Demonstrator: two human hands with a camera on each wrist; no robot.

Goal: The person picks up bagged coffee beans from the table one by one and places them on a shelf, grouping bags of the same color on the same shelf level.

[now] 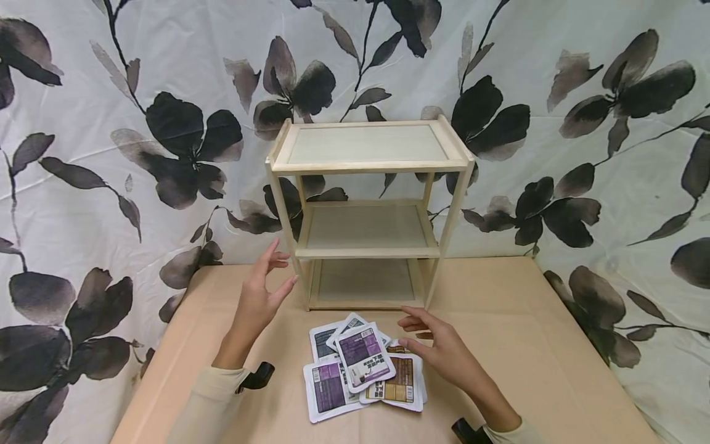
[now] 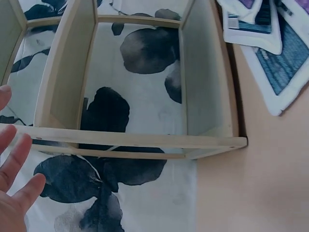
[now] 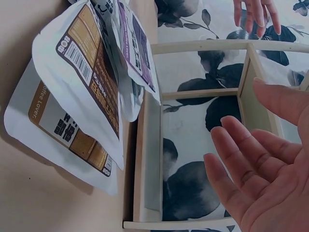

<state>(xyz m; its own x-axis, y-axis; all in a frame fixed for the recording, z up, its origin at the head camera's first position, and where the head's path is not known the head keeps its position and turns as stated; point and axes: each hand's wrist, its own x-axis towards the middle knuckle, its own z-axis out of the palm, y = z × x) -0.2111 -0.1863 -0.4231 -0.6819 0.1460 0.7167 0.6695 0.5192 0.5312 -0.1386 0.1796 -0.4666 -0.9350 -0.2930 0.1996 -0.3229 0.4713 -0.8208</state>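
Observation:
A pale wooden three-tier shelf [image 1: 367,165] stands at the back of the tan table [image 1: 499,345], its tiers bare. In front of it lies a loose pile of several flat pouches [image 1: 363,364], purple, dark blue and brown labels up. My left hand [image 1: 265,290] hovers open, fingers spread, just left of the shelf's front left post [image 1: 284,216], touching nothing. My right hand [image 1: 438,345] hovers open, palm down, at the right edge of the pile, beside the brown pouch [image 1: 399,382]. In the right wrist view, the brown pouch [image 3: 84,92] lies left of the fingers [image 3: 241,159].
A cloth backdrop [image 1: 111,154] printed with dark leaves hangs close behind the shelf and along both sides of the table. Bare tabletop lies to the right of the shelf. The table's front edge is near my sleeves [image 1: 216,394].

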